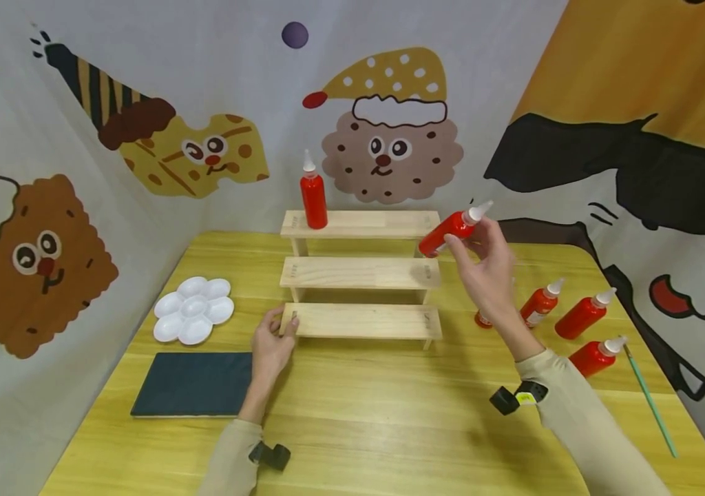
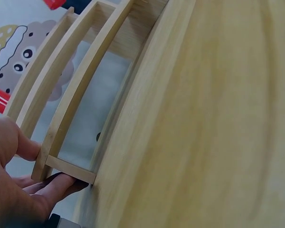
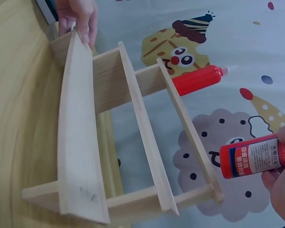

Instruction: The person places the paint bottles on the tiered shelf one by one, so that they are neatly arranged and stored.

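Right hand [image 1: 482, 265] pinches a red paint bottle [image 1: 451, 231] tilted, base toward the right end of the stepped wooden rack's [image 1: 361, 272] top tier, while left hand [image 1: 272, 344] grips the near-left corner, seemingly to steady it.

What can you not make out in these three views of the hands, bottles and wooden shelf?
- Head view: a red bottle behind the right hand, mostly hidden.
- Right wrist view: held bottle, its label too small to read, its nozzle hidden.
- Left wrist view: left hand cut off by the edge at the wooden shelf.
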Tool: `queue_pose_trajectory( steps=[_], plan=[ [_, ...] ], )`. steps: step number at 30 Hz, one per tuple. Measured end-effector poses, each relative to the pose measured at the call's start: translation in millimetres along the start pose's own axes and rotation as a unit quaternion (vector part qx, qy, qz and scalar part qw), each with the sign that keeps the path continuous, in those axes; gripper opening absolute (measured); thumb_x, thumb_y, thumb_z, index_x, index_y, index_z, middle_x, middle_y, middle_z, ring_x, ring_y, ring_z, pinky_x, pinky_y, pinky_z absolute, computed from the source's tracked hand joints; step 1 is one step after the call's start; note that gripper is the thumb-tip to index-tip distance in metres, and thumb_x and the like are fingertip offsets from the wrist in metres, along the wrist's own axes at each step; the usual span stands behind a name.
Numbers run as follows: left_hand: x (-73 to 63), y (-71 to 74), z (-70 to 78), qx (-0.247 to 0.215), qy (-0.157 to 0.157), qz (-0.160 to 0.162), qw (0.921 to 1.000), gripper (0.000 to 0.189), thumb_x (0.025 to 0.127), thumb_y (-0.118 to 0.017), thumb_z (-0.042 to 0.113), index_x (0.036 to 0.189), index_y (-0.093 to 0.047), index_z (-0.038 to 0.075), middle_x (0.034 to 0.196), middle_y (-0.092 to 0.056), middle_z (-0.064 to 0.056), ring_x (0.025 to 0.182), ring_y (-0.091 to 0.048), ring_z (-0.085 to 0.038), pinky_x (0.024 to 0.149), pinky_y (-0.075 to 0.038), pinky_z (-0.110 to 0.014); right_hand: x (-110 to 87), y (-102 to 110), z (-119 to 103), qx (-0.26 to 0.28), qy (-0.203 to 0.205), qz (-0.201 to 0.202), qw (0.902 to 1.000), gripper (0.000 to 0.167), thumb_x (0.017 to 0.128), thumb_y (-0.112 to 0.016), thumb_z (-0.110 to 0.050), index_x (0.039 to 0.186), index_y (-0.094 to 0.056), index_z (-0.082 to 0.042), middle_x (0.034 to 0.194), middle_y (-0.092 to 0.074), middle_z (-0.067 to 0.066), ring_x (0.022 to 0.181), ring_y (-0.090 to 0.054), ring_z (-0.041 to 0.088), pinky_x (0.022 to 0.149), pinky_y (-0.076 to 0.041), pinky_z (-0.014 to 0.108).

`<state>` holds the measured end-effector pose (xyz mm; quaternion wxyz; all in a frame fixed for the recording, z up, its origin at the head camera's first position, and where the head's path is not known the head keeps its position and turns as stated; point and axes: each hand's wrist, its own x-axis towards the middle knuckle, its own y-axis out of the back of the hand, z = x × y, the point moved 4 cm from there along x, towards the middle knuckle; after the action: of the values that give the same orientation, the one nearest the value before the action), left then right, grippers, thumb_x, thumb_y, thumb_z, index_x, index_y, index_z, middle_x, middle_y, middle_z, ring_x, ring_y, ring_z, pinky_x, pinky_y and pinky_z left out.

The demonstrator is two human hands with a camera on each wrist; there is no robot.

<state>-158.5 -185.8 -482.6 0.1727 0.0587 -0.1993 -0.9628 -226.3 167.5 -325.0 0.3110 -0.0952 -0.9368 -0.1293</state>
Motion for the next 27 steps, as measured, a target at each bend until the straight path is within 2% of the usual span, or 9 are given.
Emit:
queue_pose_trajectory(
  steps=[5,12,18,27],
  plan=[
    [-0.9,0.4,1.8,-0.003,0.002,-0.002,1.0,0.047,0.099,-0.067,0.023,0.143,-0.057,0.009,0.114,-0.073,-0.023,0.071,-0.067,-0.016,0.061,-0.049,-0.026,13.3,-16.5,0.8,0.02,0.001,0.003,0.9998,0.043,0.093,-0.073,-0.005,0.132,-0.058,0.005,0.125,-0.067,0.017,0.102,-0.064,0.006,0.09,-0.051,0.015],
    [-0.4,1.2,2.5,-0.005,0.003,-0.001,1.0,0.047,0.099,-0.067,0.022,0.143,-0.056,0.008,0.116,-0.072,-0.024,0.077,-0.07,-0.023,0.062,-0.05,-0.026,34.3,-45.0,0.9,0.04,0.005,-0.002,0.9992,0.044,0.093,-0.074,-0.008,0.133,-0.059,0.002,0.122,-0.069,0.017,0.102,-0.063,0.012,0.09,-0.053,0.019],
    [0.7,1.5,0.4,-0.004,0.002,0.007,1.0,0.047,0.098,-0.068,0.021,0.142,-0.057,0.008,0.123,-0.07,-0.025,0.091,-0.072,-0.031,0.068,-0.054,-0.029,52.4,-73.0,1.6,0.036,-0.015,-0.026,0.9989,0.043,0.093,-0.076,-0.014,0.13,-0.06,0.0,0.117,-0.07,0.018,0.1,-0.068,0.024,0.09,-0.056,0.025],
    [-0.6,1.5,-0.8,-0.004,0.0,0.003,1.0,0.046,0.099,-0.067,0.022,0.142,-0.058,0.008,0.122,-0.069,-0.026,0.09,-0.072,-0.029,0.069,-0.054,-0.031,65.0,-102.0,5.2,0.006,-0.052,-0.072,0.996,0.046,0.092,-0.076,-0.018,0.132,-0.058,-0.003,0.118,-0.07,0.016,0.103,-0.067,0.027,0.093,-0.056,0.034]
  ],
)
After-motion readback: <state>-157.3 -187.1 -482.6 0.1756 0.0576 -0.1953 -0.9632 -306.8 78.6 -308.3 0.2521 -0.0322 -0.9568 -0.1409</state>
